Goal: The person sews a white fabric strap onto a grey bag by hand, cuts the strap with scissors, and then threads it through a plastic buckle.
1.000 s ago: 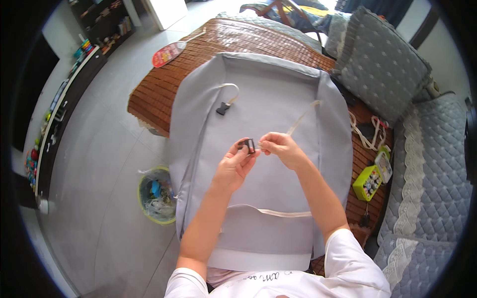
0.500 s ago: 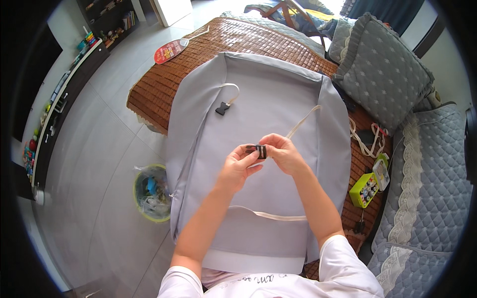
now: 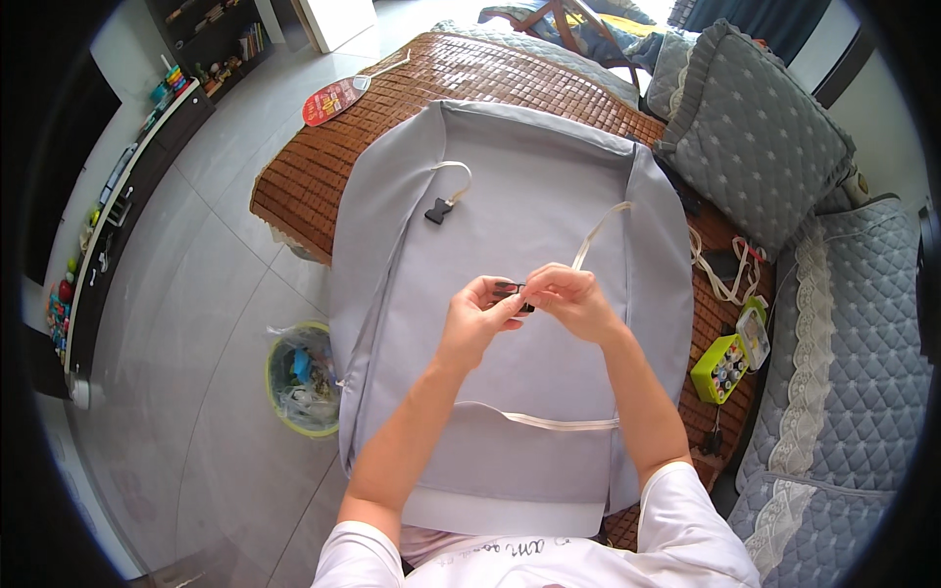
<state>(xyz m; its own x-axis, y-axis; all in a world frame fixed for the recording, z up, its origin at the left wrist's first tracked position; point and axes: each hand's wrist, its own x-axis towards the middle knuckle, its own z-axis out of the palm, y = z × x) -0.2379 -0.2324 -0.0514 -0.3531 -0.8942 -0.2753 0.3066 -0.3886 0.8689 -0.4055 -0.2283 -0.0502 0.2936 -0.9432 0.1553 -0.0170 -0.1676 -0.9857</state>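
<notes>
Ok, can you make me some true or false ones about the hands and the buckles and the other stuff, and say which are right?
1. The left hand holds a black buckle piece. True.
2. The other black buckle lies on the floor. False: it lies on the grey fabric.
3. The right hand rests on the cushion. False: it is at the held buckle piece, close to the left hand.
4. The yellow-green box is open. True.
5. The bin is right of the fabric. False: it is on the left.
</notes>
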